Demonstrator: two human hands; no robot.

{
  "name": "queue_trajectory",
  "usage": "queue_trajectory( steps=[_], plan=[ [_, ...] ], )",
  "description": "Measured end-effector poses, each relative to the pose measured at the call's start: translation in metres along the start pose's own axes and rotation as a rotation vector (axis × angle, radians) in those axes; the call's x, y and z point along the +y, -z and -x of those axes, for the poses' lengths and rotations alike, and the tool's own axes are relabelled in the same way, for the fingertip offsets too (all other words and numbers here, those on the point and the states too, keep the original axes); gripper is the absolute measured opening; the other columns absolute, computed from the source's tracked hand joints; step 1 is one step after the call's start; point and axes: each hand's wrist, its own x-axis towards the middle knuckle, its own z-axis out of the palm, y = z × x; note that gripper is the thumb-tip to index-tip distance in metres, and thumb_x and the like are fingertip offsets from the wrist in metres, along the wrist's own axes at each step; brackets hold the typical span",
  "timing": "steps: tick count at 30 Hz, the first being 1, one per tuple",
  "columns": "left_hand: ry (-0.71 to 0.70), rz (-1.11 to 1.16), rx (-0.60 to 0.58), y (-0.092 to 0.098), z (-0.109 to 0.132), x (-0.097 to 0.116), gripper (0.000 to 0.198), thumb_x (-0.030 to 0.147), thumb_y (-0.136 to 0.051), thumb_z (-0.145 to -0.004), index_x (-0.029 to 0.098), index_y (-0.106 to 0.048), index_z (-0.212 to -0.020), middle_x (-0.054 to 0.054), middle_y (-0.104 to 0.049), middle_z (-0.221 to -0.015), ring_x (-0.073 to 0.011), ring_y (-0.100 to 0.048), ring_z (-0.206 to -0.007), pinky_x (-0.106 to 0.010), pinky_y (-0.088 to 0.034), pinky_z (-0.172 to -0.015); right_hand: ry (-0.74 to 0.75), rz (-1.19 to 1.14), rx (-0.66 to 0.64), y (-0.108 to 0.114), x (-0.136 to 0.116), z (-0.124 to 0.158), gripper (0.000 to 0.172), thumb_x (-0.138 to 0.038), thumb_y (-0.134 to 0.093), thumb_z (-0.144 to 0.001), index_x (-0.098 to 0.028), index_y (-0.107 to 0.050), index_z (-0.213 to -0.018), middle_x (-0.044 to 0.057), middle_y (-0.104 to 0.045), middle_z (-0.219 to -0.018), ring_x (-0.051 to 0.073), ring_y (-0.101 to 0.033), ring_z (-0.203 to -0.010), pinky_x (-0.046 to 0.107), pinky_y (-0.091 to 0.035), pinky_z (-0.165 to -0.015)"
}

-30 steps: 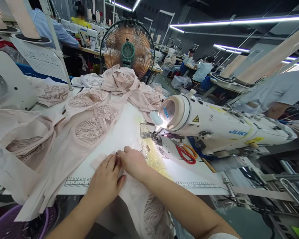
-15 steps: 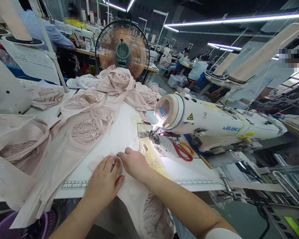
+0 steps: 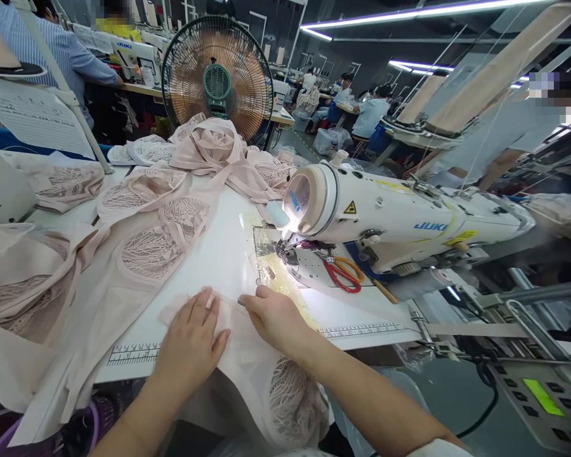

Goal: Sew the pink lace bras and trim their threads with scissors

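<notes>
At the near edge of the white table (image 3: 223, 247), toward half past seven, the left hand (image 3: 190, 333) lies palm down, its wrist at the table's edge, its fingers side by side and nearly straight on a pale pink garment (image 3: 240, 358), its thumb held apart and pointing to two o'clock. At six o'clock the right hand (image 3: 278, 320) is half curled, the forearm coming in from about five; its thumb and forefinger are pinched on one small grey piece (image 3: 240, 301), too small to name. The garment lies between and under the two hands, with one lace cup (image 3: 292, 397) hanging past the edge, below the right hand. Counted around them: one sewing machine (image 3: 400, 219) at three o'clock; one pair of scissors (image 3: 353, 289) at four, one handle loop red and one orange; one wooden stick (image 3: 384, 291) just beside it; one fan (image 3: 216, 82) at eleven; two beige thread cones (image 3: 499, 70) at two; and, from eight to eleven, a heap of similar garments (image 3: 152, 247), too overlapped to count
</notes>
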Motion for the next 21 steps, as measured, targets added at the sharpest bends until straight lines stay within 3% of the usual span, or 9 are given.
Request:
queue_trajectory(
  steps=[4,9,12,21],
  plan=[
    [-0.063,-0.001,-0.002,0.001,0.0,-0.002,0.048,0.036,-0.046,-0.087,0.005,-0.055,-0.122,-0.02,-0.056,-0.127,-0.0319,-0.05,-0.118,-0.046,-0.043,-0.096,0.022,-0.038,0.043,-0.01,-0.004,-0.011,0.029,-0.02,-0.046,-0.089,-0.023,-0.063,-0.112,0.004,-0.056,-0.079,0.015,-0.051,-0.064,0.024,-0.031,-0.054],
    [-0.062,0.016,-0.047,0.005,-0.003,-0.002,0.038,0.032,-0.05,-0.086,0.019,-0.06,-0.12,-0.018,-0.055,-0.128,-0.0334,-0.051,-0.117,-0.051,-0.044,-0.094,0.035,-0.024,0.056,-0.016,-0.01,-0.024,0.026,-0.023,-0.045,-0.089,-0.024,-0.063,-0.108,0.004,-0.057,-0.082,0.014,-0.049,-0.059,0.025,-0.03,-0.051],
    [-0.066,0.021,-0.046,0.007,-0.003,-0.002,0.037,0.031,-0.051,-0.086,0.021,-0.06,-0.12,-0.019,-0.055,-0.127,-0.0344,-0.051,-0.116,-0.052,-0.045,-0.093,0.054,0.016,0.045,-0.017,-0.012,-0.027,0.024,-0.023,-0.045,-0.088,-0.024,-0.063,-0.104,0.003,-0.057,-0.081,0.013,-0.048,-0.056,0.025,-0.028,-0.049],
    [-0.078,0.029,-0.038,0.008,-0.006,-0.003,0.035,0.029,-0.052,-0.085,0.024,-0.062,-0.119,-0.018,-0.053,-0.125,-0.0348,-0.05,-0.115,-0.052,-0.047,-0.09,0.087,0.057,-0.007,-0.01,0.003,-0.008,0.019,-0.018,-0.046,-0.083,-0.018,-0.063,-0.093,0.005,-0.056,-0.077,0.014,-0.048,-0.054,0.026,-0.024,-0.047]
  ],
)
